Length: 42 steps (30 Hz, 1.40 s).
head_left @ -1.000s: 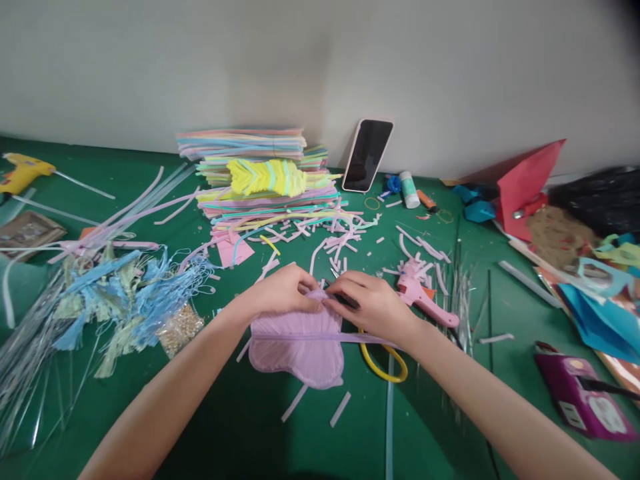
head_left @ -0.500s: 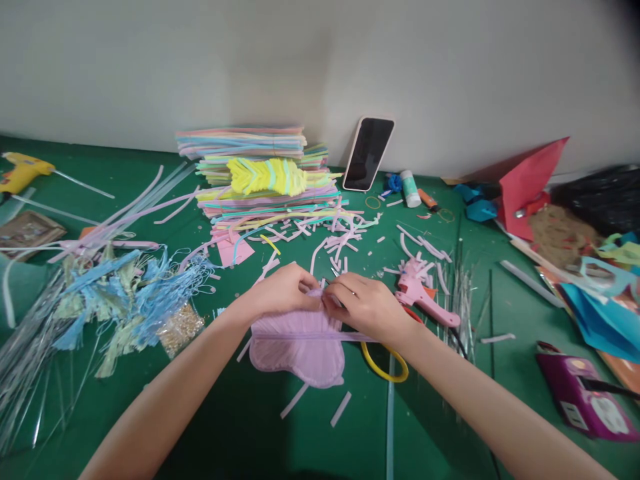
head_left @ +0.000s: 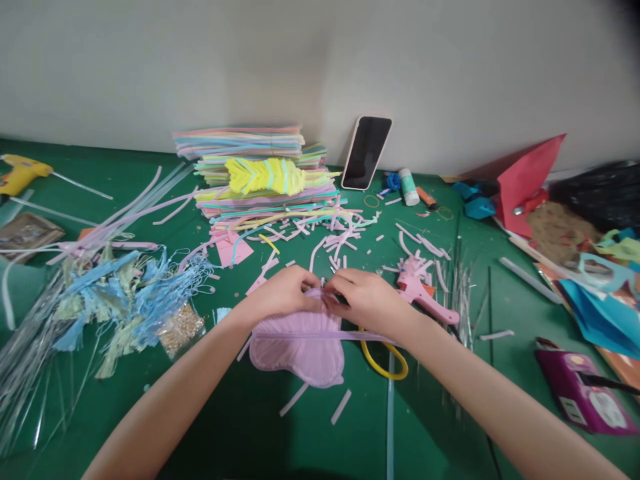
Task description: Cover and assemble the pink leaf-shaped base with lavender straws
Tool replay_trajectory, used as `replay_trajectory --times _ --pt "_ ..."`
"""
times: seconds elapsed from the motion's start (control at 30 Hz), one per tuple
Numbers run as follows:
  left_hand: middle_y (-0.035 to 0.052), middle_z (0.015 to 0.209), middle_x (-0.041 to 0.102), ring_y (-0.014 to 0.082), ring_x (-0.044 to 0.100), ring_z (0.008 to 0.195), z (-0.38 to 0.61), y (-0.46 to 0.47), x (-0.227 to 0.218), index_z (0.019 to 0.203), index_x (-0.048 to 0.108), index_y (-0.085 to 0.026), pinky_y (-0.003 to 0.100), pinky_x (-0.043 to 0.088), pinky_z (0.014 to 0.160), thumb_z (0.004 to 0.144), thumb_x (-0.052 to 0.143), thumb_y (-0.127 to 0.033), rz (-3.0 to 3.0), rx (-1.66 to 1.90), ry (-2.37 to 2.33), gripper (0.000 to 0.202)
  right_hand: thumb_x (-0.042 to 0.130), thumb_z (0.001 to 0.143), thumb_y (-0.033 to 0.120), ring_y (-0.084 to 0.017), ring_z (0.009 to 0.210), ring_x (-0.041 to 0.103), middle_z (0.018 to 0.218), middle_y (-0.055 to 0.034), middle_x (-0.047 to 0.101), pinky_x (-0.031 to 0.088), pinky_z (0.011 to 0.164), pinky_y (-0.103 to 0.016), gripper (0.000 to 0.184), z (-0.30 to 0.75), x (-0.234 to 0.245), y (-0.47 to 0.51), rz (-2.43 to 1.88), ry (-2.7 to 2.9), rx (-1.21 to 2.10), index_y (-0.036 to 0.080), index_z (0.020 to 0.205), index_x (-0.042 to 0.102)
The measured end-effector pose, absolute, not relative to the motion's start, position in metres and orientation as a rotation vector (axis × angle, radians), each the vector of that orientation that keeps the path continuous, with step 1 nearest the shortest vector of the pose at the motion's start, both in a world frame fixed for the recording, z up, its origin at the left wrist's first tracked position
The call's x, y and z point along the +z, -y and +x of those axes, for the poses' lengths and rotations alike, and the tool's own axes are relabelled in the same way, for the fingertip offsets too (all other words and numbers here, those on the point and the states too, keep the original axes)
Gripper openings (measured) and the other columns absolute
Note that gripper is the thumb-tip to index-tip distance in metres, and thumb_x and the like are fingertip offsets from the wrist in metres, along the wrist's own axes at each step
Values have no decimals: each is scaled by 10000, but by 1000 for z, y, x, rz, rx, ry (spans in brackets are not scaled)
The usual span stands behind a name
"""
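Note:
A pink ribbed wing-shaped craft piece (head_left: pixel 300 350) lies on the green table (head_left: pixel 240 427) in front of me. My left hand (head_left: pixel 283 293) rests on its upper edge with fingers pinched on the pink material. My right hand (head_left: pixel 367 300) meets it from the right, fingers closed on the same top edge. A thin lilac strip (head_left: pixel 360 337) runs across the piece and out under my right wrist. Scissors with yellow handles (head_left: pixel 385 363) lie partly under my right forearm.
A pink glue gun (head_left: pixel 425 297) lies just right of my hands. Stacked coloured strips (head_left: pixel 260 173) and cut scraps sit behind; a phone (head_left: pixel 367 153) leans on the wall. Blue tassels (head_left: pixel 120 293) lie left, a yellow glue gun (head_left: pixel 20 175) far left, coloured paper (head_left: pixel 525 180) and a purple box (head_left: pixel 583 393) right.
My right hand has drawn slightly left and up toward the left hand at the piece's top edge. The dark tool tip seen under its fingers earlier no longer shows.

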State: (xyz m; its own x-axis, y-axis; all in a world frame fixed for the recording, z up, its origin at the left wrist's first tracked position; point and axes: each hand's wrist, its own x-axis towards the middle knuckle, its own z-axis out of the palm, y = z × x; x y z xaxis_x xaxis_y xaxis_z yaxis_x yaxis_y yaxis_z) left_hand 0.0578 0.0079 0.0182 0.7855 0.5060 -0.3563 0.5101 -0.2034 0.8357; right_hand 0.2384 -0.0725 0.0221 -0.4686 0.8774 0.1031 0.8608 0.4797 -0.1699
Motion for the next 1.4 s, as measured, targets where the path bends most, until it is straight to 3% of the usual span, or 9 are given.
replay_trajectory --times 0.23,0.43,0.7,0.83,1.0,1.2,1.4 --pt "-59 595 345 116 307 601 60 -5 19 615 547 -174 272 213 538 650 587 -257 1831 5 -791 98 542 865 124 -185 691 561 741 -78 614 391 562 -290 95 233 24 77 -1398 2672 -146 130 797 608" --pt "-58 592 299 117 277 603 61 -4 19 572 461 -181 278 202 542 631 565 -241 1821 28 -792 133 460 883 68 -183 648 533 689 -73 592 391 533 -301 200 231 26 79 -1308 2685 -293 122 781 624" --pt "-62 582 303 110 274 596 61 -5 21 571 481 -176 269 205 540 645 588 -254 1806 22 -783 152 478 891 92 -169 649 551 685 -60 602 408 532 -283 201 233 20 81 -1305 2649 -348 128 758 624" --pt "-52 596 440 117 365 599 60 -5 20 664 609 -169 254 266 556 666 635 -301 1800 4 -784 134 492 925 184 -173 729 612 765 -71 649 485 617 -278 169 238 20 84 -1339 2515 -107 124 857 635" --pt "17 868 690 180 569 780 59 -5 24 922 717 -188 263 381 675 697 673 -308 1849 93 -786 258 495 913 215 -183 863 653 952 -90 686 526 785 -313 174 256 27 95 -1538 2232 231 145 1013 620" --pt "34 826 741 180 621 724 58 -2 33 818 754 -181 269 386 643 770 661 -367 1905 91 -798 213 541 850 258 -198 750 664 843 -59 679 525 661 -319 116 292 23 116 -1966 2011 232 189 898 620" --pt "32 863 763 184 648 752 44 -14 48 856 777 -192 255 412 642 799 633 -385 1937 -53 -757 247 583 788 253 -146 533 625 644 21 662 465 497 -253 111 307 26 132 -2124 1921 606 211 890 591"
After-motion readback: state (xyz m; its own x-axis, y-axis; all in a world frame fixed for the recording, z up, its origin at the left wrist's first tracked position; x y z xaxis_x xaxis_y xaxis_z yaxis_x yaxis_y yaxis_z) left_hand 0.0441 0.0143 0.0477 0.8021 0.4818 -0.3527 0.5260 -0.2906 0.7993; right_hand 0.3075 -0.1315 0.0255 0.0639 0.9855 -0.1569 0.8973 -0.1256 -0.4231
